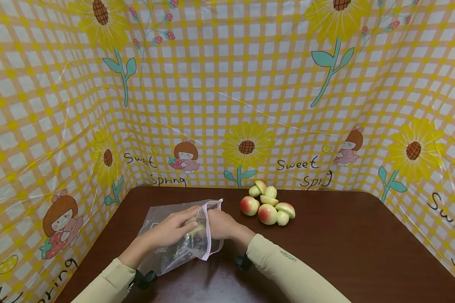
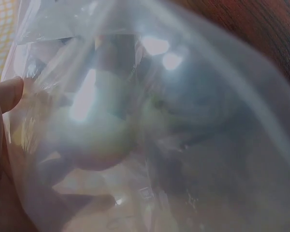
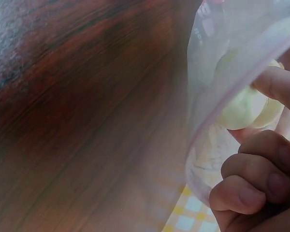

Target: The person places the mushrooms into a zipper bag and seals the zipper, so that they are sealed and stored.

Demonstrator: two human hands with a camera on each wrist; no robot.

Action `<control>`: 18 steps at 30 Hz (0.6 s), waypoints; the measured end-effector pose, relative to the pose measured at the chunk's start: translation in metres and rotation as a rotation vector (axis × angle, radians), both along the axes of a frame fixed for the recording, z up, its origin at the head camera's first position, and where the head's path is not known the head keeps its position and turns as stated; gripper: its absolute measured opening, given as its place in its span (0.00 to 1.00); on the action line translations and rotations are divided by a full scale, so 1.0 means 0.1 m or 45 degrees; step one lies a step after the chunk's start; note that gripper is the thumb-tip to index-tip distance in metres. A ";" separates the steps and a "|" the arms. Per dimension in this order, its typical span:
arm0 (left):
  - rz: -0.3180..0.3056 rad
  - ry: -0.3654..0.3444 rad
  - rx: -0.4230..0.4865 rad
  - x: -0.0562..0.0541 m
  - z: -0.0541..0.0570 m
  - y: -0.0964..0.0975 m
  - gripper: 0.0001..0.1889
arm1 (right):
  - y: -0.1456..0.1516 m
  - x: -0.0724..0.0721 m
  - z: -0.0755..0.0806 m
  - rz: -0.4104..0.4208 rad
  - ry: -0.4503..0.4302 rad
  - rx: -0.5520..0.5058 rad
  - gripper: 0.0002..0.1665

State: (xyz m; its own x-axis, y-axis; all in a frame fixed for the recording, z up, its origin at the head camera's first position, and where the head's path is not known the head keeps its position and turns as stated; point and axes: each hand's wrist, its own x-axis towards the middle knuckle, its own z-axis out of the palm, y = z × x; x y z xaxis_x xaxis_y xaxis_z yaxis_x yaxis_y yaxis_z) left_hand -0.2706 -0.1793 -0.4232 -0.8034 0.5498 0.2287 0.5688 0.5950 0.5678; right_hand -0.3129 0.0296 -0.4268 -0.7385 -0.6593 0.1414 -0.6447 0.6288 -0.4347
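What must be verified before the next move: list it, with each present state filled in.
1. Bag mouth open: ok, the right hand reaches in through it.
2. Left hand on the bag: ok, it touches the outside.
3. Left hand's hold firm: cannot tell.
4. Pale rounded piece inside the bag: ok, a right-hand finger appears to touch it.
5. Right hand out of the bag: not ok, fingers are within the mouth.
6. Mushroom-shaped pieces clear of the bag: ok, they lie grouped on the table to its right.
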 end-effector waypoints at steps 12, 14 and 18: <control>0.003 -0.009 0.035 0.01 0.01 -0.03 0.27 | 0.13 0.02 0.04 0.044 -0.080 -0.059 0.10; 0.006 -0.016 0.047 0.01 0.01 -0.04 0.27 | 0.18 0.02 0.05 0.067 -0.058 -0.073 0.13; 0.007 -0.039 0.052 0.00 0.01 -0.05 0.28 | 0.29 0.02 0.07 0.055 -0.069 -0.096 0.17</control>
